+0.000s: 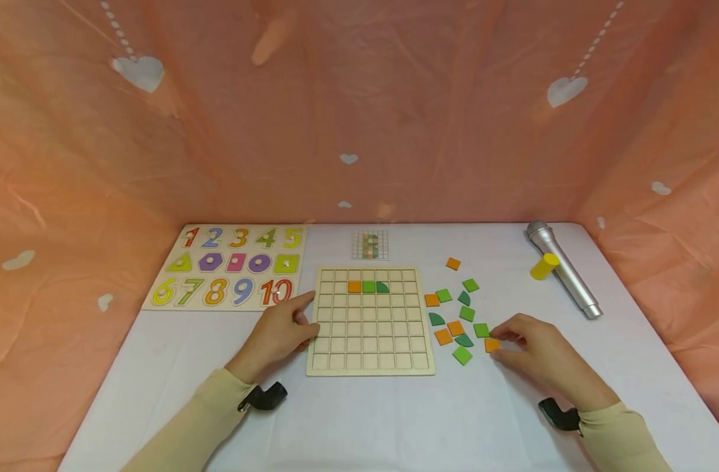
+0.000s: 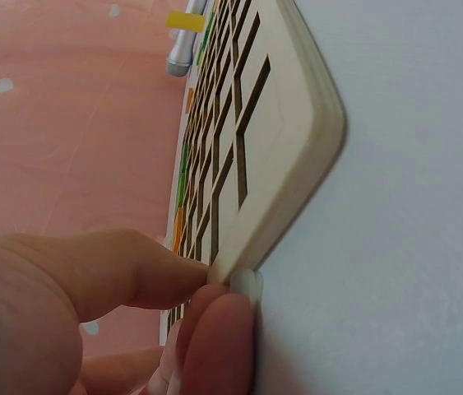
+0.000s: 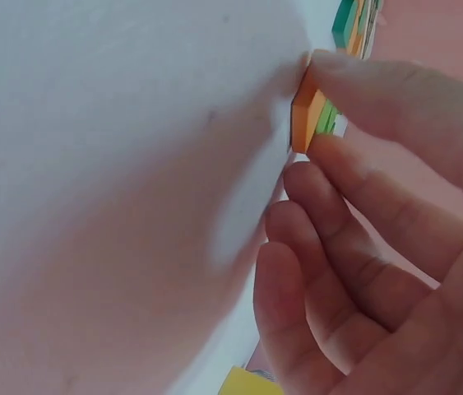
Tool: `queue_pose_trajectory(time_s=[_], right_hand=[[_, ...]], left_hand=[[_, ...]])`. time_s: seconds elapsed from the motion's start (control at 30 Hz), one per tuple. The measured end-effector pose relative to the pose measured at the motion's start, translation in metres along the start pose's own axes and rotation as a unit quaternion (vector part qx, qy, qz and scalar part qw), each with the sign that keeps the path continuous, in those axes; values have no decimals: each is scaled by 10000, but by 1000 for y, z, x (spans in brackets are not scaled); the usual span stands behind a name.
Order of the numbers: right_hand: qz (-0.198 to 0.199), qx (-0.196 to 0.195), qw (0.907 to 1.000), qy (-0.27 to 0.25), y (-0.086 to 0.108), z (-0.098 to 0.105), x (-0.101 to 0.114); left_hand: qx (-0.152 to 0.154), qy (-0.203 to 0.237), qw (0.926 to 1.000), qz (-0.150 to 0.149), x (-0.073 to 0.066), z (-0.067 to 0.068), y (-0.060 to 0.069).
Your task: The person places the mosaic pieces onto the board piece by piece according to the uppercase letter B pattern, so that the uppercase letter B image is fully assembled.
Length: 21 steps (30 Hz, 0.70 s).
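Observation:
At the left edge of a square wooden grid board (image 1: 362,377), my left hand (image 1: 279,333) holds the rim between thumb and curled fingers. The left wrist view shows the thumb (image 2: 149,267) against the board's corner edge. An orange tile (image 1: 354,287), a green tile (image 1: 368,287) and a dark green quarter-round tile (image 1: 382,288) sit side by side in the board's second row. My right hand (image 1: 539,347) pinches an orange square tile (image 3: 307,115) by its edges, between thumb and index finger. The tile is tilted up in the right wrist view, close to the tabletop.
Several loose tiles (image 1: 463,355) are scattered right of the board. A printed pattern card (image 1: 370,245) lies behind it. A number and shape puzzle (image 1: 223,275) is at the back left. A silver microphone (image 1: 565,269) and yellow cylinder (image 1: 544,266) are at the back right.

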State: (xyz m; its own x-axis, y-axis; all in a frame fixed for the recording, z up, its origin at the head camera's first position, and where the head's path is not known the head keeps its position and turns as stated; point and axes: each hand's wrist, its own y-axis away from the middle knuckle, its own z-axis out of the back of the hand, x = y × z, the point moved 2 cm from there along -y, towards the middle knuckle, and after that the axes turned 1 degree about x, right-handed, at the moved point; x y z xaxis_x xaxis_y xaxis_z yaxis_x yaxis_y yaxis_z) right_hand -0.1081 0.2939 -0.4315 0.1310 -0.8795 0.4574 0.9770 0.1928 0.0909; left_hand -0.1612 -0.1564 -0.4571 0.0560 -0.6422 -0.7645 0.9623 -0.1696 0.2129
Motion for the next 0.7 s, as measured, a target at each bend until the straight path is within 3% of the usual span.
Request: queue_pose_trajectory(time_s=[0.47, 0.7], right_hand=[[136, -10, 9997, 208, 0, 4, 2], [176, 21, 9998, -64, -30, 3, 33]], left_hand=[[16, -19, 10000, -60, -1, -1, -1], [1, -33, 10000, -22, 0, 0, 0]])
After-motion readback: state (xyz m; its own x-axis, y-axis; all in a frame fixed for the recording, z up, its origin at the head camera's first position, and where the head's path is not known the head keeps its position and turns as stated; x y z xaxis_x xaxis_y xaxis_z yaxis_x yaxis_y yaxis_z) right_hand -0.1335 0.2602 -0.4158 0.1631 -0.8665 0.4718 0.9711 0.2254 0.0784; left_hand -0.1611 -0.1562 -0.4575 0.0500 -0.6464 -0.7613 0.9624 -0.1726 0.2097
